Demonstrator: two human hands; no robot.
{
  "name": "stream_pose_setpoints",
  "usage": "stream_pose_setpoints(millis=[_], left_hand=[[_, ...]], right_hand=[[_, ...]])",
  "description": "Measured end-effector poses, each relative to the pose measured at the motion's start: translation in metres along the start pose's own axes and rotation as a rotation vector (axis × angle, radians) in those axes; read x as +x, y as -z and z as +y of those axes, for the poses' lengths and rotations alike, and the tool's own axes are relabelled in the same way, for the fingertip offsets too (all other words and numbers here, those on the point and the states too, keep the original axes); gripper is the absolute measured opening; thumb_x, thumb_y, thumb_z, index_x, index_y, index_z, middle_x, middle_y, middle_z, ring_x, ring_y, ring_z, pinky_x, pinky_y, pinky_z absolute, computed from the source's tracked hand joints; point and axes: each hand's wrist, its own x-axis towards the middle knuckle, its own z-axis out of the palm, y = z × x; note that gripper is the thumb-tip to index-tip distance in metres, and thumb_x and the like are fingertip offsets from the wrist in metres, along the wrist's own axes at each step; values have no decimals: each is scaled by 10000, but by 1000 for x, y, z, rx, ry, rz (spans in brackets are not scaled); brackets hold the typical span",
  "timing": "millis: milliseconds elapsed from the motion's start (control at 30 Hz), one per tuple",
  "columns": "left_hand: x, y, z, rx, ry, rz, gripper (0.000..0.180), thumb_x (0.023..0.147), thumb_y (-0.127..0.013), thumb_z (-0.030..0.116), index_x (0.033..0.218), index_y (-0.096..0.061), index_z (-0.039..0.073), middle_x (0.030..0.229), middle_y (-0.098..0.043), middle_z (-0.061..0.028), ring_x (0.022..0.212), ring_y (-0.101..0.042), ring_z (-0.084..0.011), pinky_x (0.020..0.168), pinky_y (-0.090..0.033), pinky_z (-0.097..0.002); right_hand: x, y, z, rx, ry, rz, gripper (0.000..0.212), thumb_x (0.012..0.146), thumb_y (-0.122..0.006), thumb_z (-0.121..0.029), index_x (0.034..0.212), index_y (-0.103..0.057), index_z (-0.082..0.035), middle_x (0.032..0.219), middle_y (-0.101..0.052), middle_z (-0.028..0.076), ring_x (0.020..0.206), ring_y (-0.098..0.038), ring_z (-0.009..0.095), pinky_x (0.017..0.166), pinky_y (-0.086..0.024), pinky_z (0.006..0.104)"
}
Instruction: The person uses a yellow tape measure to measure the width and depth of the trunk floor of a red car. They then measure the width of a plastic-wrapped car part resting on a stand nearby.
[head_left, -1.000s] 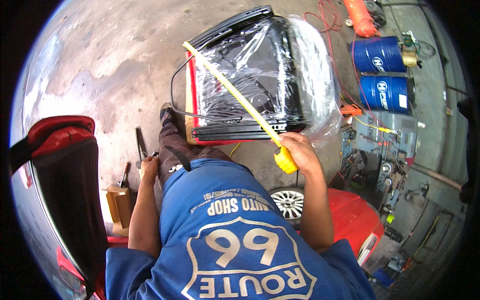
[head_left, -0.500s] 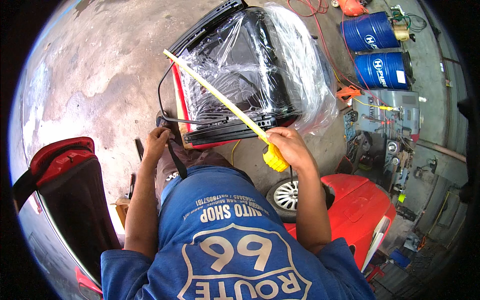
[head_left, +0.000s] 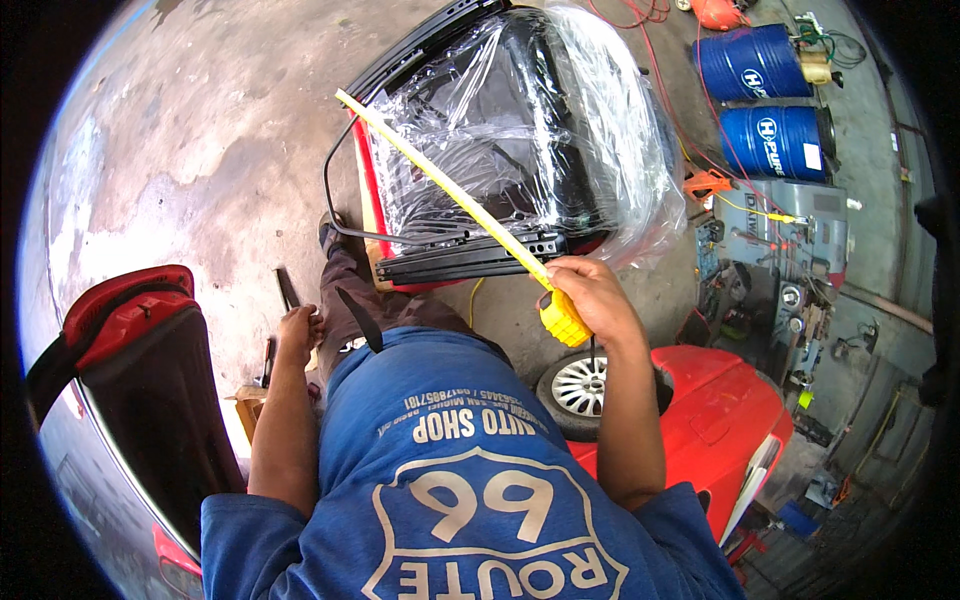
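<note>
A yellow tape measure (head_left: 566, 318) is gripped in my right hand (head_left: 600, 300). Its drawn-out yellow blade (head_left: 440, 178) slants up and left across a plastic-wrapped black car seat (head_left: 470, 140), past the black metal rails at the seat's edges. My left hand (head_left: 299, 333) hangs by my thigh, fingers loosely curled and slightly apart, with nothing seen in it. The loose end of a black strap (head_left: 362, 322) sticks out from my waist to the right of that hand.
A red car part (head_left: 700, 400) and a wheel (head_left: 580, 387) lie to my right. Two blue drums (head_left: 752, 62) and scattered tools stand at the far right. An open red-edged car panel (head_left: 150, 390) is at left. A dark bar (head_left: 287, 287) lies on the floor beyond my left hand.
My left hand has let go of the strap and dropped lower. The tape measure, in my right hand, and the seat appear slightly further right in the picture.
</note>
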Motion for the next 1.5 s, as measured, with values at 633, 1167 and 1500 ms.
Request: stream_pose_setpoints(millis=[633, 1167, 1500], left_hand=[[-167, -145, 119, 423, -562, -723, 492, 994, -569, 366, 1328, -531, 5, 1130, -630, -106, 1025, -600, -187, 904, -484, -314], [-214, -138, 118, 75, -805, -554, 270, 1033, -511, 222, 1036, -665, 0, 933, -674, -35, 863, -589, -93, 795, -489, -262], [-215, -65, 115, 131, -591, -664, 281, 1052, -458, 264, 1006, -571, 10, 848, -656, -86, 795, -663, -182, 735, -550, -311]], right_hand=[[-5, -83, -1, 137, 226, -290, 234, 1005, -507, -163, 1043, -627, 34, 825, -675, 77, 727, -627, 112, 668, -509, 255], [-10, -179, -21, 73, 549, -137, 204, 989, -552, -178, 1006, -635, 9, 800, -622, 25, 731, -537, 74, 663, -458, 259], [-17, -191, -4, 29, 376, -139, 222, 995, -570, -222, 1054, -621, -15, 936, -627, 25, 844, -602, 102, 771, -533, 278]])
